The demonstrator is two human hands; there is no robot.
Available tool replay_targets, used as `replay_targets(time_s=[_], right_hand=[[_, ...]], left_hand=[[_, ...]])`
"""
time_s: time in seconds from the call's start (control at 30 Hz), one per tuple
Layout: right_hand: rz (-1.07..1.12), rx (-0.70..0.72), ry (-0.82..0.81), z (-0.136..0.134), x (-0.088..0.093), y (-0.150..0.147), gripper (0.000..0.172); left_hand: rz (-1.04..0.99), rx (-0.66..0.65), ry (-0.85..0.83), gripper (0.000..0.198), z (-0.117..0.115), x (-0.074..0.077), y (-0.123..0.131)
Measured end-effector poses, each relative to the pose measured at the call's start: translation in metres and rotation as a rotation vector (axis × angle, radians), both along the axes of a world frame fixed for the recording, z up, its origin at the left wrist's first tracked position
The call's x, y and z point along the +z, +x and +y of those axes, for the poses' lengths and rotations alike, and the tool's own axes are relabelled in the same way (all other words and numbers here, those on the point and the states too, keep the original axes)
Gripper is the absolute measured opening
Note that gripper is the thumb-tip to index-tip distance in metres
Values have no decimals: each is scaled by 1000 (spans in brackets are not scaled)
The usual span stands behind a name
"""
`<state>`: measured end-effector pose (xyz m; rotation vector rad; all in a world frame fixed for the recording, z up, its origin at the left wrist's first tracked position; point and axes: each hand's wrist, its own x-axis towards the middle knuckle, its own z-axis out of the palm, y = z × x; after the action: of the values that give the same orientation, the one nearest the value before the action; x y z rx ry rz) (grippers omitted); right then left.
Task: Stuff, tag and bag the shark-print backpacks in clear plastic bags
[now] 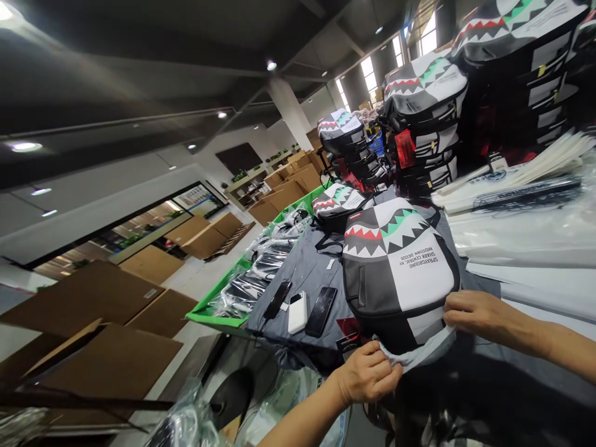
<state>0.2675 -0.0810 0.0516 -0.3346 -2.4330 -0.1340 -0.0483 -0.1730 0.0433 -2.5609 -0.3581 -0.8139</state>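
Hands apart: left hand [367, 374] and right hand [488, 315] each pinch one end of a pale strip [414, 355] at the lower edge of a Sprayground shark-mouth backpack [398, 273], lying on grey cloth [302, 279]. Just beside the backpack: white power bank [297, 312], two smartphones [321, 311]. Behind it: stacked backpacks [421, 118].

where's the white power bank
The white power bank lies on grey cloth in the head view, between a black phone and another, left of the shark-print backpack.
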Motion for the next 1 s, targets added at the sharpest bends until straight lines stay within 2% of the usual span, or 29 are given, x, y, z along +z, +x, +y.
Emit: replay_targets(time_s=[0.07,0.13,0.2,0.27,0.37,0.4,0.5,0.57,0.63,0.7,0.83,0.93,1.0], right_hand=[[29,-28,-21,-2,-2,2,28],[92,-48,-62,-7,-2,2,27],[143,-46,-123,-12,0,2,26],[202,-59,-165,-19,2,2,24],[388,-170,-212,-35,-7,4,7],[461,-233,-242,-42,-13,5,10],[609,-419,-386,-63,-40,3,30],[671,-478,-524,-72,-55,-4,28],[746,-491,-655,-72,-63,-13,23],[844,-484,-715,-65,-64,-22,29],[977,-468,-709,-46,-58,-36,34],[1107,-526,-704,-47,-59,-44,34],[1104,-500,-654,-54,-62,-45,25]], left_hand=[[-25,75,9,20,-4,3,7],[-110,212,-8,18,-10,8,23],[-142,374,-87,28,-14,14,47],[-81,507,-211,37,-13,19,71],[-62,610,-358,13,-4,18,95],[-85,616,-390,5,0,17,98],[-143,586,-477,18,8,12,97],[-158,572,-509,19,10,10,94],[-166,555,-528,21,10,9,92],[-193,536,-568,24,10,8,92],[-307,514,-708,32,12,6,94],[-385,505,-753,40,14,5,95],[-426,505,-763,44,16,5,96]])
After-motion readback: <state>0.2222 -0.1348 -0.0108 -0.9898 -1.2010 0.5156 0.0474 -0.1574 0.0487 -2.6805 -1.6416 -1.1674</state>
